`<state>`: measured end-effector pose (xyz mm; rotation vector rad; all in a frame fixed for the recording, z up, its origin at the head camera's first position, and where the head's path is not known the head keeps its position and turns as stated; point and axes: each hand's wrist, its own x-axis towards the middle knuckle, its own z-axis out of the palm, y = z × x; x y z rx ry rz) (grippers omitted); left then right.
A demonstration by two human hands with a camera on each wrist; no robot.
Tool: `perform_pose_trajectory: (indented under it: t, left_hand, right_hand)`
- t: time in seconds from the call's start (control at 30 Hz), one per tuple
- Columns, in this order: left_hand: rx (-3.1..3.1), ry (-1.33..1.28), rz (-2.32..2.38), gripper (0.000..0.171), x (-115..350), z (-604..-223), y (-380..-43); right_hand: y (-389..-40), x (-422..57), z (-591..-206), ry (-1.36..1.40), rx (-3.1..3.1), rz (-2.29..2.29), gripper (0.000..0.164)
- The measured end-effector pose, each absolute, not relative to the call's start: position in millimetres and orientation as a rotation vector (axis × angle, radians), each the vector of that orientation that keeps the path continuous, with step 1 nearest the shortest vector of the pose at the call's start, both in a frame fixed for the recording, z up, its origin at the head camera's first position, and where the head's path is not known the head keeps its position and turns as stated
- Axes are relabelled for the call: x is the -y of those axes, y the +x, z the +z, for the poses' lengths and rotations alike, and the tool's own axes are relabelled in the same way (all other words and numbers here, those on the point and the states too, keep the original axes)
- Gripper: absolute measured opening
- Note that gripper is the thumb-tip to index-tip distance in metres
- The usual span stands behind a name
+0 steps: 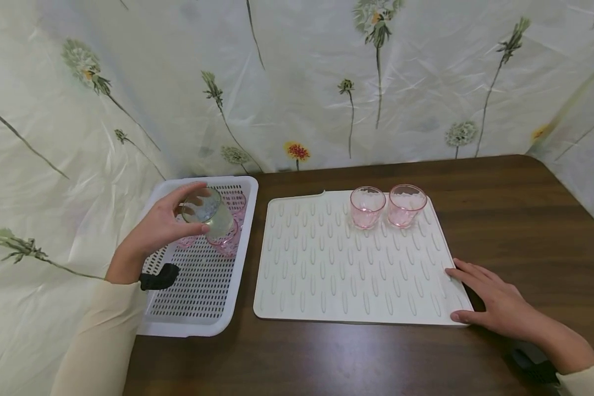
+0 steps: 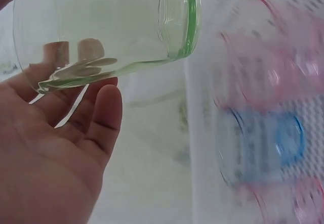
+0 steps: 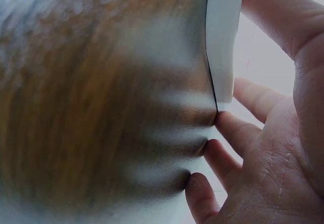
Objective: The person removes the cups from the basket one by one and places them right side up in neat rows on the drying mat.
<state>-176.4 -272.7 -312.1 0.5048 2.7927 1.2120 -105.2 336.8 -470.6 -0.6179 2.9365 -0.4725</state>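
My left hand (image 1: 160,223) holds a clear green glass (image 1: 221,221) between thumb and fingers, above the white perforated basket (image 1: 242,247). Inside the basket lie several pink glasses (image 1: 226,250), partly hidden behind the green one. The left wrist view also shows a blue glass (image 2: 260,145) lying among them. My right hand (image 1: 502,302) rests at the right edge of a white ridged mat (image 1: 346,275), thumb and fingertips touching it and the table. Two pink glasses, one on the left (image 1: 368,209) and one on the right (image 1: 406,208), stand side by side at the mat's back right.
The dark wooden table (image 1: 326,357) carries the basket on the left and the mat in the middle. A flower-printed curtain (image 1: 297,99) hangs behind the table and along its left side. A black strap (image 1: 159,278) sits on my left wrist.
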Motion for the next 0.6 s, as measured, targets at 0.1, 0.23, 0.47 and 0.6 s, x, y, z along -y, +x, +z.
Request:
perform_pose_trajectory:
  t: [0.1, 0.23, 0.47, 0.6]
  left_hand:
    - [-2.761, 0.587, 1.252, 0.077, 256.2, -308.3, -188.4]
    - [-2.720, 0.648, 1.280, 0.079, 231.4, -301.8, -204.2]
    - [-2.669, 0.683, 1.286, 0.082, 191.5, -298.7, -227.5]
    - [-2.600, 0.670, 1.321, 0.082, 171.0, -300.8, -239.8]
  right_hand:
    - [-104.9, -337.4, -471.0, -0.615, -2.938, -0.477, 0.091]
    - [-105.2, -337.4, -471.5, -0.616, -2.936, -0.475, 0.092]
    - [-105.8, -336.9, -472.0, -0.622, -2.942, -0.473, 0.092]
    - [-105.7, -337.0, -471.8, -0.620, -2.944, -0.476, 0.091]
